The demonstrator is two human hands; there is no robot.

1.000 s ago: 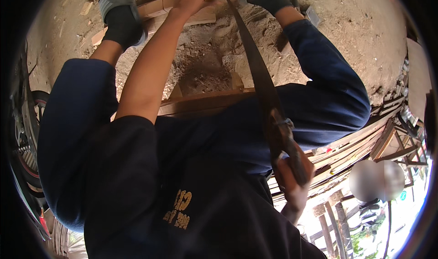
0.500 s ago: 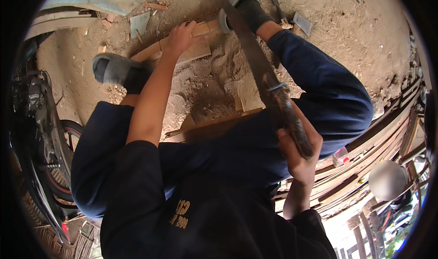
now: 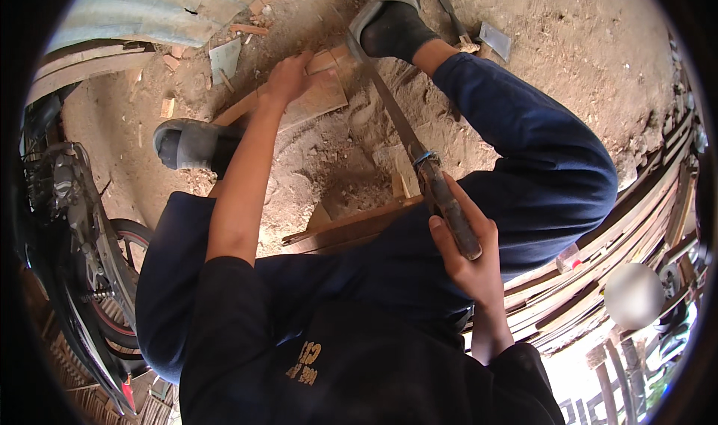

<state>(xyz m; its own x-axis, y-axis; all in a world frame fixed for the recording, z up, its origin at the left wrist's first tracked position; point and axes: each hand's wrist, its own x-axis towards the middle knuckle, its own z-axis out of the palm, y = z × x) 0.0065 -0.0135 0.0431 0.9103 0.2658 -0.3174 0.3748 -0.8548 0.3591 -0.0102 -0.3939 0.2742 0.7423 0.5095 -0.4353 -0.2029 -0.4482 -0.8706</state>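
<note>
My right hand is wrapped around the worn, dark handle of a handsaw. A blue tie circles the handle where the blade begins. The blade points away and to the left, its tip beside my right shoe and near the right end of a long wooden strip. My left hand presses down on that strip, with fingers bent over its far edge. Beneath and in front of the strip lies a flat, thin board on the dirt. Whether the teeth touch the wood cannot be made out.
A dark-bladed tool and a small flat plate lie beyond my right foot. A wooden plank crosses below my lap. To the left stands a motorbike; wooden slats are stacked at right. A corrugated sheet covers the far left.
My right hand has moved the saw left, and its blade has come down toward the strip's right end. My left hand stays on the strip, shifted slightly left and nearer.
</note>
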